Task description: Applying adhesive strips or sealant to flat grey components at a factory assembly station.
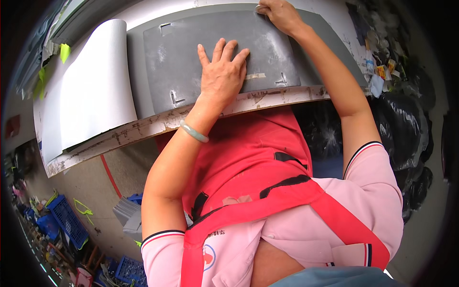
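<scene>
Your left hand (222, 71) lies spread open on the dark grey panel (174, 64); toward the bench's (260, 100) far edge, your right hand (281, 16) pinches a pale object (260, 8), mostly hidden.

The top edge crops the right hand (282, 16), whose fingers pinch 1 pale bit (260, 8) too small to identify. The left hand (222, 71) hides its own palm and part of the grey sheet (177, 60). Clutter (52, 253) at lower left (around the blue crate (68, 221)) is blurred.
</scene>
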Motion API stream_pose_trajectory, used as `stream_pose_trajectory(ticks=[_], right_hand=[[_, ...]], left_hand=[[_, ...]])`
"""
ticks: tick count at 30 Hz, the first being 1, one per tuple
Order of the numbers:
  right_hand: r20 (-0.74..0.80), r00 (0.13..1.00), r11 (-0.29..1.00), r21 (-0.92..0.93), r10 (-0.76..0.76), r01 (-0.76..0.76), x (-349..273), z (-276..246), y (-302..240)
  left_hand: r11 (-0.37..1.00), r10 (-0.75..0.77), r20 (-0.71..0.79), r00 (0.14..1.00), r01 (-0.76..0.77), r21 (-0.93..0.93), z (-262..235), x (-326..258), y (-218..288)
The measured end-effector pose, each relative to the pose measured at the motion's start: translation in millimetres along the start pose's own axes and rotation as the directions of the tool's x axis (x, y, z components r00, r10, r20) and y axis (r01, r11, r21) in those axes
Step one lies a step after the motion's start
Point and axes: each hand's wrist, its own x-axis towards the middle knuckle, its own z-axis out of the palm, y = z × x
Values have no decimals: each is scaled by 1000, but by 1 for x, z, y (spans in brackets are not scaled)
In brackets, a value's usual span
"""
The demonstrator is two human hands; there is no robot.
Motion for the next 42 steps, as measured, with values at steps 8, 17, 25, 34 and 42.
stream_pose_trajectory(ticks=[8, 17, 25, 34, 42], right_hand=[[132, 900, 909, -38, 415, -414, 10, -18, -26], [134, 837, 846, -21, 530, -532, 15, -6, -6], [248, 860, 806, 306, 446, -506, 49, -3, -52], [224, 968, 993, 56, -117, 107, 115, 108, -143], [247, 945, 977, 80, -213, 199, 129, 123, -157]], left_hand=[[999, 4, -58, 998, -5, -33, 7, -5, -4], [1000, -9, -53, 999, 9, -1, 6, -2, -1], [1000, 9, -68, 998, -8, 12, 9, -2, -2], [1000, 5, -96, 995, -8, -30, 16, -2, 0], [997, -13, -77, 997, 7, -71, 13, -3, -1]])
